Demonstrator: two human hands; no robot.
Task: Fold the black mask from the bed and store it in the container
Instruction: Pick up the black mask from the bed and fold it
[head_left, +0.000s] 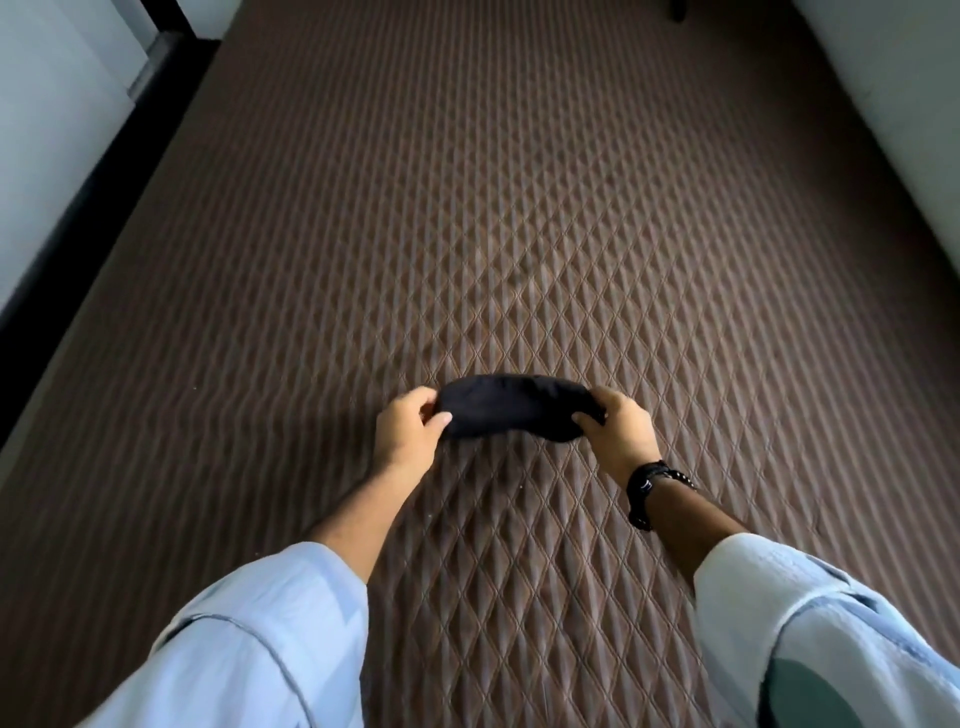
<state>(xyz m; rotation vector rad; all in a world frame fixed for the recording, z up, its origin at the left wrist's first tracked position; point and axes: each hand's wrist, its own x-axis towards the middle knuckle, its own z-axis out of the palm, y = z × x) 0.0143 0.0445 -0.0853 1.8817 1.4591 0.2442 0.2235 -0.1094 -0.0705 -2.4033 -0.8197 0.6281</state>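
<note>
Black mask (511, 410) — long axis left-right

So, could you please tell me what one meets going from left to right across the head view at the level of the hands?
Brown quilted bed → left hand → black mask → right hand → more bed.

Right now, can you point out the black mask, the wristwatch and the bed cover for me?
black mask (514, 410): head view, middle of its dark fabric.
wristwatch (647, 488): head view, black band on the right wrist.
bed cover (493, 208): head view, bare quilted brown surface.
</note>
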